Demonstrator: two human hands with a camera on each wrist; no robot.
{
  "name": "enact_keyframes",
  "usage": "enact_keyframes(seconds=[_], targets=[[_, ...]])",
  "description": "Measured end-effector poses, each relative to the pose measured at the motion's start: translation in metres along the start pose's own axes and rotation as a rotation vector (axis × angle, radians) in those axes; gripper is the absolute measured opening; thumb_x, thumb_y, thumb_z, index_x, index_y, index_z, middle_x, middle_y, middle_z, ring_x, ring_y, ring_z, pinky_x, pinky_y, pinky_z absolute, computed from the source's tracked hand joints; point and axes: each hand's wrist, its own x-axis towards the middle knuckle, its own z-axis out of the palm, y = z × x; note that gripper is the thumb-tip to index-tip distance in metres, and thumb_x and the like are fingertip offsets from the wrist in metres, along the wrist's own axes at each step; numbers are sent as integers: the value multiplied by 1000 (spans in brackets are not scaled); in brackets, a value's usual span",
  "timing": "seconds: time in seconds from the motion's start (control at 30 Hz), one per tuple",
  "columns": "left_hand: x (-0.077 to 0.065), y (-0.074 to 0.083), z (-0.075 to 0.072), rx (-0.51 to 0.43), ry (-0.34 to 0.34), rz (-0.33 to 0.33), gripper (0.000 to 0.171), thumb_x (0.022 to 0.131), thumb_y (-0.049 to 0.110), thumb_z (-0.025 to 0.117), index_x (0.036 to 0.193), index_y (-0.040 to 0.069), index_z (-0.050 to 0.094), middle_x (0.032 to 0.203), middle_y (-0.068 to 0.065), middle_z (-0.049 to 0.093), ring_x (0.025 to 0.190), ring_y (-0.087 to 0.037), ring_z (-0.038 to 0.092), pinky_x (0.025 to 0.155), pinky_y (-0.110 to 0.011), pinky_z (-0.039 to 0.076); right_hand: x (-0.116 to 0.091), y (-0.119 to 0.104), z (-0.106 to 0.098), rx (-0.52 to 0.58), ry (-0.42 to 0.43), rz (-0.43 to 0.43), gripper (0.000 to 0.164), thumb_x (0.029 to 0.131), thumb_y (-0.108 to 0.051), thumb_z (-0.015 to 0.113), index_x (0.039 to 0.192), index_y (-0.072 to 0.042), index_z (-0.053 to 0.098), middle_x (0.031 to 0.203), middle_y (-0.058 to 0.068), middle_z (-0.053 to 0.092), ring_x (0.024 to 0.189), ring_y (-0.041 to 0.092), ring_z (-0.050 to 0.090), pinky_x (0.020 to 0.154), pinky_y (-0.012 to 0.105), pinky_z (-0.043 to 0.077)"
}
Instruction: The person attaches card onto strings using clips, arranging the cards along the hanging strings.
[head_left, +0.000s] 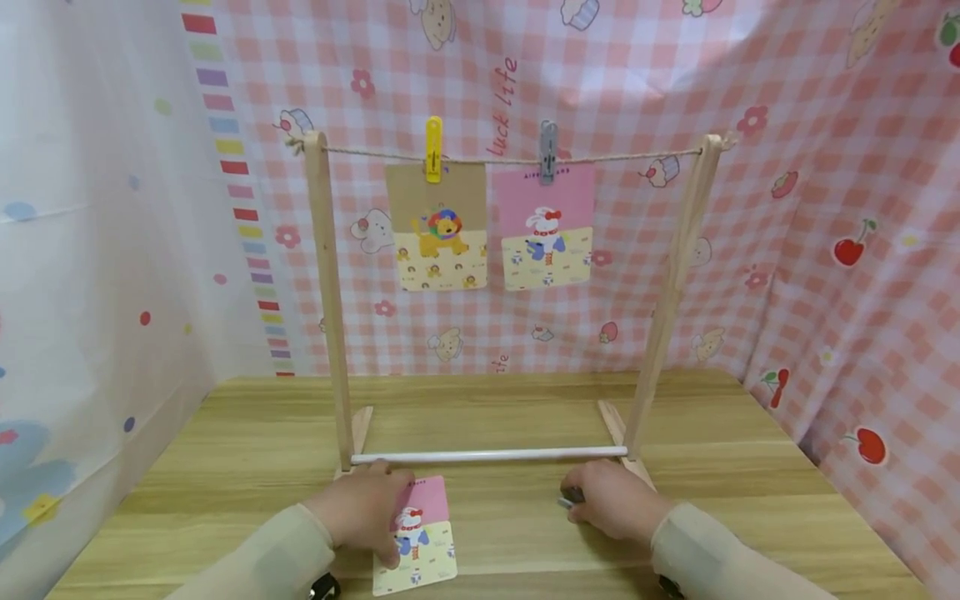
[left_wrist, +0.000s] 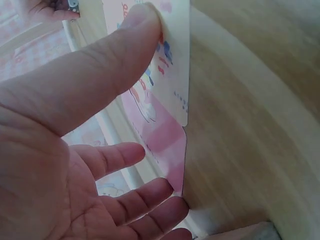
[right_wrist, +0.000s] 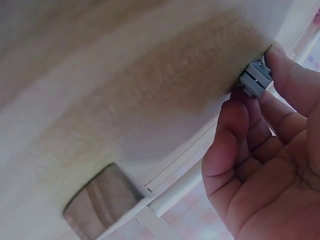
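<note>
A pink and pale-yellow card (head_left: 429,546) with a white rabbit print lies on the table in front of my left hand (head_left: 365,507). In the left wrist view, the thumb (left_wrist: 131,37) lies over the yellow part of the card (left_wrist: 167,145), and the loosely spread fingers are by its pink end. My right hand (head_left: 617,500) pinches a grey clothespin (right_wrist: 256,79) between thumb and fingers, low over the table to the right of the card. Above, a yellow clothespin (head_left: 433,150) holds a brown lion card (head_left: 438,200) on a string, and a grey clothespin (head_left: 549,152) holds a matching rabbit card (head_left: 543,200).
A wooden frame stands across the table (head_left: 487,417), with a left post (head_left: 327,292), a right post (head_left: 671,308) and a white rod (head_left: 487,456) low between the feet. The string (head_left: 630,157) spans the post tops. A pink checked cloth (head_left: 465,333) hangs behind.
</note>
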Motion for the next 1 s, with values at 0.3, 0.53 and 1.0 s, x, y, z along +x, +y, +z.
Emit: enact_keyframes(seconds=[0.3,0.53,1.0], targets=[[2,0,-4,-61,-10,-15,90,55,31,104,132,8,64,127,-15,65,117,-40,64,103,-63,52,0,0,1,-16,13,0,26,82,-18,89,104,-9,79,93,-5,75,86,10,65,81,39,58],[4,-1,-3,-97,-15,-20,79,56,26,104,123,9,66,116,-9,67,110,-34,65,102,-60,52,0,-1,1,-31,2,-11,25,83,-17,89,104,-10,79,93,-5,75,89,12,67,83,40,58],[11,-6,1,-176,-4,-53,75,55,23,104,117,7,65,105,-7,63,97,-26,62,98,-57,54,-1,-1,0,-35,-2,-41,23,84,-16,87,106,-11,79,97,-5,76,94,15,70,84,41,59]])
